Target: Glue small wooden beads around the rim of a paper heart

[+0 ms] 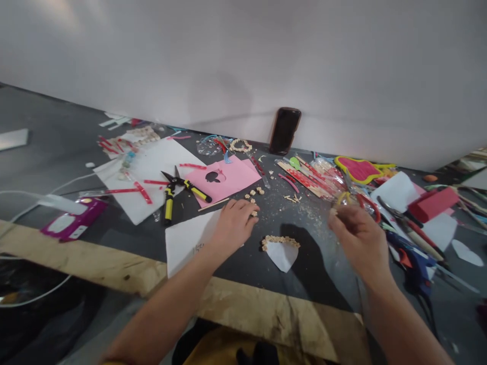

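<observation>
My left hand [235, 224] rests low over the table, thumb and fingertips closed around a small wooden piece [254, 214]. More small flower-like wooden pieces [260, 191] lie just beyond the fingertips. On the right, my right hand [359, 235] is raised with thumb and forefinger pinched together; a tiny pale bit shows at the tips, too small to name. Between the hands lies a white paper heart [283, 256], its upper edge lined with a row of the wooden pieces. A white sheet [182, 246] with writing is partly under my left forearm.
Yellow-black pliers [169, 200] and pink paper [232, 177] lie left of centre. A phone [285, 131] leans against the wall. Scissors [369, 205], red-handled pliers [413, 228] and a blue glue gun [418, 268] crowd the right. A purple power strip [74, 220] sits at left.
</observation>
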The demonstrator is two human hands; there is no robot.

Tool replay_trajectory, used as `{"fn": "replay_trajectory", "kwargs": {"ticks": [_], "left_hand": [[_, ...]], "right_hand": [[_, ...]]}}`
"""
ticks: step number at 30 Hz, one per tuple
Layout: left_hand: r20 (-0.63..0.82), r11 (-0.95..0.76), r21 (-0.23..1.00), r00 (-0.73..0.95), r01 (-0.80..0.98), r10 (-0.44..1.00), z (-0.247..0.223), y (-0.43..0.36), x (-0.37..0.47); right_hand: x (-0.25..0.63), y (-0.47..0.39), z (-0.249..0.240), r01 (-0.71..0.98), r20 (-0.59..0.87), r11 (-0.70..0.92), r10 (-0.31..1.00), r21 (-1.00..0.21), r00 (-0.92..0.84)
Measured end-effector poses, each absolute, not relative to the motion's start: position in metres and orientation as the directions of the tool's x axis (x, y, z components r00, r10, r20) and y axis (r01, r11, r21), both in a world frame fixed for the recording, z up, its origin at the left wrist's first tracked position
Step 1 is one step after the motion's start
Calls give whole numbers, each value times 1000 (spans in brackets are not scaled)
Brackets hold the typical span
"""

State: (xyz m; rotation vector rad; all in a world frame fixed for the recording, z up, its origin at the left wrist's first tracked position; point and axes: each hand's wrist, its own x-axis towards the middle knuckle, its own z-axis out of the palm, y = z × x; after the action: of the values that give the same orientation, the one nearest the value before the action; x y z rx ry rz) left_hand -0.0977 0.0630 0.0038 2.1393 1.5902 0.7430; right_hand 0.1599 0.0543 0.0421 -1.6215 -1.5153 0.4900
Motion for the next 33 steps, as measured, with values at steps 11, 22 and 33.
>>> {"fn": "replay_trajectory", "kwargs": {"ticks": [11,22,33], "left_hand": [[87,-302,331,289,894,953,1,58,-95],[57,-282,263,277,923,959,0,58,-95],[50,-276,340,276,899,960,2,59,-96]], "right_hand": [[170,-13,-12,880,270,314,936,-356,-224],[173,-14,-24,883,302,297,934,-362,-191],[151,-3,-17,867,313,310,930,-391,-191]]}}
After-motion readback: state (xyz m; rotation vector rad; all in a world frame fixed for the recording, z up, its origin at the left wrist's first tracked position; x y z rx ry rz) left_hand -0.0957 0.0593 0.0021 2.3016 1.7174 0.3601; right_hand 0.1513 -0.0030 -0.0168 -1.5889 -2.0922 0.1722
